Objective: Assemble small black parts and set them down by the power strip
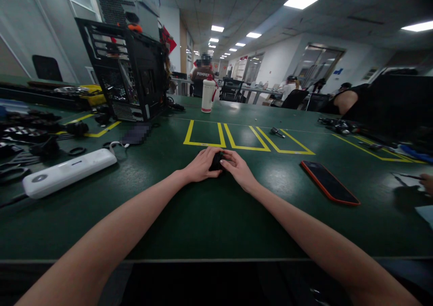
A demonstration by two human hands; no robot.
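Between my two hands is a small black object (pixel 215 162), low over the green table (pixel 216 220); its kind does not show, as fingers cover much of it. My left hand (pixel 203 164) curls round its left side, thumb toward me. From the right, my right hand (pixel 237 167) closes its thumb and fingers against the same object. Just beyond the hands, yellow tape frames (pixel 204 143) mark the tabletop. A small dark metallic piece (pixel 277 133) lies in the right one of these frames.
An orange-edged phone (pixel 329 183) lies to the right, a white power strip (pixel 71 173) to the left. An open black computer case (pixel 135 71) stands behind it. A white cup (pixel 208 95) is further back. Another person's hand (pixel 426 183) holds a thin tool at the right edge.
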